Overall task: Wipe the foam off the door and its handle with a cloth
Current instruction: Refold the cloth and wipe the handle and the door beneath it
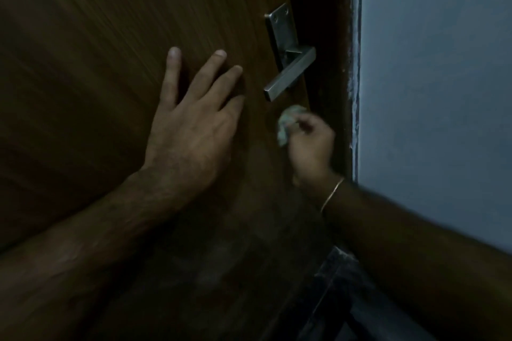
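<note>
A dark brown wooden door (110, 36) fills the left and middle of the head view. Its square metal lever handle (291, 73) sits on a steel backplate (279, 28) near the door's right edge. My left hand (194, 119) lies flat on the door with fingers spread, just left of the handle. My right hand (311, 144) grips a small crumpled pale cloth (288, 123) against the door's edge, just below the handle. A thin bangle circles my right wrist. Faint pale smears show on the lower door; in the dim light I cannot tell if they are foam.
A dark door frame (327, 36) runs down beside the door's edge. A pale blue-grey wall (432, 63) with rough plaster at its edge stands to the right. Dark floor (338, 285) shows at the bottom, under my right forearm.
</note>
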